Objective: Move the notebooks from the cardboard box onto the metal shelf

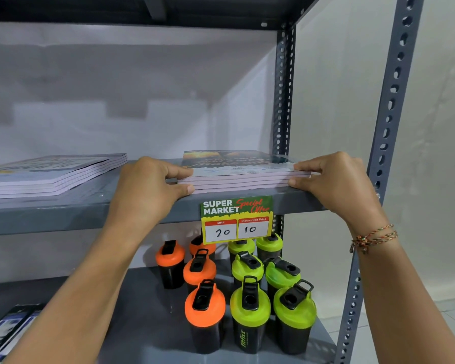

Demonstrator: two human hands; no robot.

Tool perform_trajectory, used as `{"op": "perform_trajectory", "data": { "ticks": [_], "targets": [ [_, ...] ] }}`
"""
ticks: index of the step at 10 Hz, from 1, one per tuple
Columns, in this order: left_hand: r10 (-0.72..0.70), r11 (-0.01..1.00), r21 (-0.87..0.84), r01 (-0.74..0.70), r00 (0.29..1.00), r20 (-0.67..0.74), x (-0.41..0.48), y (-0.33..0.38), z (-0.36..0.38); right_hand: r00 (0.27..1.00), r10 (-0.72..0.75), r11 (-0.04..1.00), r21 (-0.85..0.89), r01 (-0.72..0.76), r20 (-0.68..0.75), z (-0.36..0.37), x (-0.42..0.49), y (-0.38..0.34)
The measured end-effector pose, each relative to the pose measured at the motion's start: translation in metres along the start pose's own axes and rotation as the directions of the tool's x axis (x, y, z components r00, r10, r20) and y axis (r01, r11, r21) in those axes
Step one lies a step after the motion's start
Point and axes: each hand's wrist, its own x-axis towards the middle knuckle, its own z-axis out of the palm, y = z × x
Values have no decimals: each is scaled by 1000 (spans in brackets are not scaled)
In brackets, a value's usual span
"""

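A stack of several notebooks [243, 172] with pale lilac page edges lies flat at the right end of the grey metal shelf [90, 206], near its front edge. My left hand [147, 187] grips the stack's left side, thumb below and fingers on top. My right hand [336, 179] grips its right side the same way. A second stack of notebooks [50, 174] rests on the same shelf to the left. The cardboard box is out of view.
A "Super Market Special Offer" price tag [237, 219] hangs from the shelf's front edge. Below, several orange-lidded [204, 303] and green-lidded shaker bottles [250, 306] stand on the lower shelf. Perforated uprights [389, 114] frame the right side. Dark books [8, 329] lie lower left.
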Motion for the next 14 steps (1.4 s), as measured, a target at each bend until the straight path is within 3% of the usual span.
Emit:
{"op": "perform_trajectory", "data": {
  "ticks": [9, 10, 11, 13, 14],
  "targets": [
    [44, 997, 62, -46, 999, 26, 1, -8, -4, 1000, -26, 997, -78, 25, -14, 6, -5, -9],
    [164, 975, 145, -171, 985, 57, 2, -4, -1, 973, -208, 958, -181, 223, 96, 14, -1, -19],
    [303, 926, 191, -327, 942, 146, 7, 1, 4, 918, -348, 920, -117, 373, 190, 22, 0, -27],
    [317, 925, 121, -360, 908, 273, 19, 1, 13, 918, -360, 925, -67, 375, 163, 24, 4, -34],
    [365, 905, 137, -403, 900, 238, 26, 9, 7, 725, -689, 725, -31, 688, -3, 25, -41, -36]
  ]
}}
